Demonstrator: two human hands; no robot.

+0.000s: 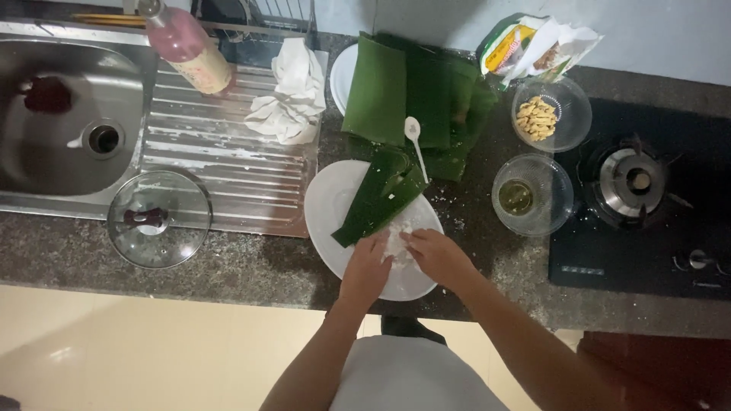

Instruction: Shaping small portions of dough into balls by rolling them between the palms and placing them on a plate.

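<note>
Dough, or some soft white mass like it (pixel 397 242), lies on the near half of a white plate (pixel 331 199) at the near edge of the dark stone counter (pixel 251 268), and both hands are on it. The left hand (pixel 367 268) curls its fingers down onto the left side of the lump; the right hand (pixel 438 255) presses in from the right, fingertips bent onto the white stuff. Both are partly closed around it, kneading or shaping rather than lifting.

Just beyond the hands a strip of green banana leaf (pixel 378 199) lies slantwise across the plate, its near end touching the white mass. A white plastic spoon (pixel 416 143) rests at its far end, over a stack of folded leaves (pixel 415 99).

Judging by its look, the mass is light, soft and sticky: it would smear under a hard pinch and cling to skin, so it is best cupped from both sides with loose fingers. The leaf looks thin, pliant and apt to split along its ribs; taking it flat by the edges would suit it.

To the right stand two glass bowls, the near one (pixel 533 195) holding yellowish liquid, the far one (pixel 551 114) pale nuts. A glass lid (pixel 158 219) lies to the left by the sink (pixel 46 160).
</note>
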